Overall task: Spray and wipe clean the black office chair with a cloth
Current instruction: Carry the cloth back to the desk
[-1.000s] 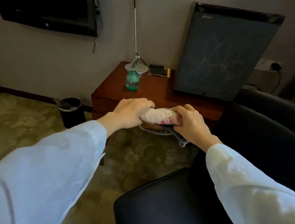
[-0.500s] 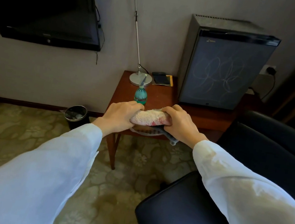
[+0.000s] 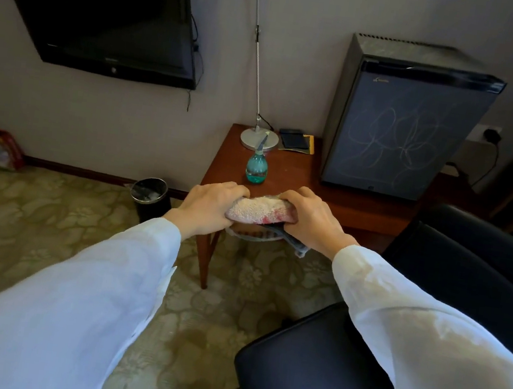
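White cloth [image 3: 261, 212] gripped between left hand [image 3: 210, 206] and right hand [image 3: 311, 220].

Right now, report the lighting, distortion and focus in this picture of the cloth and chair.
Head view: dim, soft light, so the black office chair reads as a dark, nearly featureless mass; head view: wide-angle distortion slants the edges of the television and mini fridge; head view: the cloth, gripped by the left hand and right hand, looks sharp.
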The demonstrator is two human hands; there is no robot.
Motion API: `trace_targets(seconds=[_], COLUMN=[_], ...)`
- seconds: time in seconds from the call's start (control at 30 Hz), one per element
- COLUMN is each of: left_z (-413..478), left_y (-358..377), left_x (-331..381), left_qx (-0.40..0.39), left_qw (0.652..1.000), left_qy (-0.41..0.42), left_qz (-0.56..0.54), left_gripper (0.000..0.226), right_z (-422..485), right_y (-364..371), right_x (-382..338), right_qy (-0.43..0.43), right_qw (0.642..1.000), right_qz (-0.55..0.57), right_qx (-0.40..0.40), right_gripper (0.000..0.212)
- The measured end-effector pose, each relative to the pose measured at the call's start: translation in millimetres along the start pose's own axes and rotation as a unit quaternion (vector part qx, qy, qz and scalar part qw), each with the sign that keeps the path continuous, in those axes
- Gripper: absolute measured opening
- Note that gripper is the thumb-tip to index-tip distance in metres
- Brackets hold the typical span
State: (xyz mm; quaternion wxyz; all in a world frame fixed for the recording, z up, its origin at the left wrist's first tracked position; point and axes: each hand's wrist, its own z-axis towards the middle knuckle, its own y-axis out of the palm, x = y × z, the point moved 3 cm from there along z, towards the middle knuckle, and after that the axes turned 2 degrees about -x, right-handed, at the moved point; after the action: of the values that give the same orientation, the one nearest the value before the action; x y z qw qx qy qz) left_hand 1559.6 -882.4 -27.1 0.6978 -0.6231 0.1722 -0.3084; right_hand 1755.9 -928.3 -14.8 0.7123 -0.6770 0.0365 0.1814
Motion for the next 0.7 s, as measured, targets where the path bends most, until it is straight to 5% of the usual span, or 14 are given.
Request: trace_targets(seconds=[0.33,0.7], left_z=[32.3,124.4], left_y=[-10.7,-2.7], left_x=[-23.9,-192.4], left_qx=[-0.001,-0.025], left_qw=[1.000,0.998], left_qy=[0.007,0.042], left_qz=[-0.018,-0.026], left_gripper=[0.050,0.047], right_z=[43.7,210.8], right_y=[-5.5,33.5], right_x=[7.1,-24.9], right_qy=[0.006,0.065], right_qw=[1.000,0.998], right_qz=[0.000,0.010], right_qx=[0.008,0.024], right_gripper=[0.052,0.049])
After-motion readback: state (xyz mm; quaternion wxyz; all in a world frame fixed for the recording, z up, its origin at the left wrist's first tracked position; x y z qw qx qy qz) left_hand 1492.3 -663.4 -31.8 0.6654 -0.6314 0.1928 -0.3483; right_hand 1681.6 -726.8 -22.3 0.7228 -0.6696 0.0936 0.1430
